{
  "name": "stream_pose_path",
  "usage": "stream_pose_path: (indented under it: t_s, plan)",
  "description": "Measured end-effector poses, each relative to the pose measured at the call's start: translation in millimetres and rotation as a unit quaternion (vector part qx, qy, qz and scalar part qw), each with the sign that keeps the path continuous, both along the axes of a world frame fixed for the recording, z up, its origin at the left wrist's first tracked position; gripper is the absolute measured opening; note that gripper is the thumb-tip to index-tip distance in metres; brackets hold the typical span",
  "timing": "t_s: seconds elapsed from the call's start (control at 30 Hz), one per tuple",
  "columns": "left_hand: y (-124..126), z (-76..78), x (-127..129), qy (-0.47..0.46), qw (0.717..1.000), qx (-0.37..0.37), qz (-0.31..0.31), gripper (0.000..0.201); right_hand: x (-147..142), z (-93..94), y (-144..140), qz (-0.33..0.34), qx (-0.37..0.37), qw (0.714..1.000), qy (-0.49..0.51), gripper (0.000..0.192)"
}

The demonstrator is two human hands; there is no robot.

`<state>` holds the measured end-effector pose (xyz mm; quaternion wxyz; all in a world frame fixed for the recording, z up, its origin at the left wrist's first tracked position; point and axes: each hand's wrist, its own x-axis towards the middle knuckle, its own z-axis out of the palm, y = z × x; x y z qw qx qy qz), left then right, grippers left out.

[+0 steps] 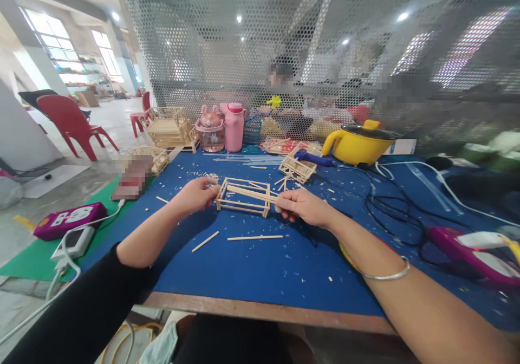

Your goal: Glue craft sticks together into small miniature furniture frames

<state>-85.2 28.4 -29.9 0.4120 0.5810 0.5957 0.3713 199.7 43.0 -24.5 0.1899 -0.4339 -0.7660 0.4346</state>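
We hold a small wooden stick frame (244, 196) between our two hands, just above the blue table (252, 272). Our left hand (196, 195) is curled around the frame's left end, fingers closed on its corner sticks. Our right hand (303, 206) pinches the right end of a long stick (254, 192) that lies across the top of the frame, fingertips drawn together on it. Just below our hands, two loose sticks (254, 238) lie flat on the table among wood chips. Beyond our right hand sits another small stick frame (297, 168), and farther past it a yellow pot (357, 144). Beyond our left hand stand a pink bottle (233, 127) and a stack of finished frames (170, 128). A silver bangle (390, 273) circles our right forearm.
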Motion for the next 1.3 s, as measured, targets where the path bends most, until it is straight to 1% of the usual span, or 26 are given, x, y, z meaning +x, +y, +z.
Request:
stream_pose_path:
  t_s: [0.1,0.2,0.3,0.4,0.43,0.47,0.5,0.53,0.57,0.6,0.63,0.67,0.7,0.77,0.87,0.97,1.07,1.17,1.23,1.3]
  plan:
    - [-14,0.6,15,-0.06,0.997,-0.023,-0.033,0.037,2,0.9,-1,0.019,0.008,0.999,-0.03,0.038]
    - [-24,2.7,21,-0.086,0.994,-0.046,-0.049,0.041,6,5.1,-4,0.03,0.008,0.998,-0.058,0.04]
    - [-27,1.5,21,-0.113,0.989,-0.078,-0.057,0.038,9,10.2,-5,0.036,0.009,0.997,-0.064,0.042]
    - [-27,0.7,20,-0.129,0.983,-0.124,-0.047,0.032,11,13.4,-3,0.056,0.009,0.996,-0.069,0.041]
    - [-27,1.2,19,-0.109,0.986,-0.125,-0.032,0.031,11,13.9,-3,0.062,0.011,0.995,-0.077,0.041]
    - [-27,2.2,19,-0.069,0.993,-0.1,-0.007,0.031,11,14.5,-2,0.067,0.015,0.994,-0.087,0.04]
    - [-28,3.8,20,-0.012,0.999,-0.045,0.026,0.031,11,15.0,-1,0.069,0.021,0.993,-0.097,0.04]
    - [-30,5.8,22,0.056,0.996,0.034,0.055,0.031,11,15.8,-1,0.07,0.026,0.992,-0.104,0.04]
    - [-32,8.2,26,0.127,0.982,0.124,0.066,0.032,10,16.8,-1,0.072,0.031,0.991,-0.109,0.039]
    - [-35,10.8,31,0.194,0.956,0.213,0.058,0.034,10,18.0,-2,0.077,0.035,0.99,-0.111,0.039]
    - [-39,13.2,38,0.252,0.927,0.277,0.015,0.037,9,19.5,-3,0.082,0.039,0.99,-0.112,0.039]
    - [-42,15.1,46,0.299,0.901,0.31,-0.056,0.039,7,21.1,-4,0.085,0.044,0.989,-0.111,0.039]
    - [-45,16.3,55,0.342,0.877,0.321,-0.106,0.043,6,22.5,-5,0.088,0.05,0.989,-0.11,0.039]
    - [-48,16.5,73,0.402,0.847,0.316,-0.144,0.05,3,24.4,-9,0.086,0.06,0.989,-0.106,0.039]
    - [-45,14.3,89,0.452,0.826,0.286,-0.177,0.048,-1,24.2,-14,0.078,0.063,0.99,-0.103,0.041]
    - [-37,14.5,92,0.481,0.811,0.26,-0.206,0.042,1,23.2,-16,0.055,0.082,0.99,-0.105,0.042]
    - [-31,17.0,89,0.505,0.802,0.249,-0.197,0.038,11,24.0,-12,-0.03,0.108,0.99,-0.082,0.042]
    - [-32,15.9,89,0.515,0.808,0.223,-0.181,0.036,21,24.0,-7,-0.114,0.1,0.987,-0.047,0.044]
    - [-33,12.4,90,0.51,0.814,0.211,-0.183,0.036,25,21.3,-4,-0.135,0.097,0.985,-0.048,0.044]
    - [-34,8.2,92,0.499,0.817,0.214,-0.194,0.037,24,16.3,-2,-0.137,0.1,0.983,-0.063,0.042]
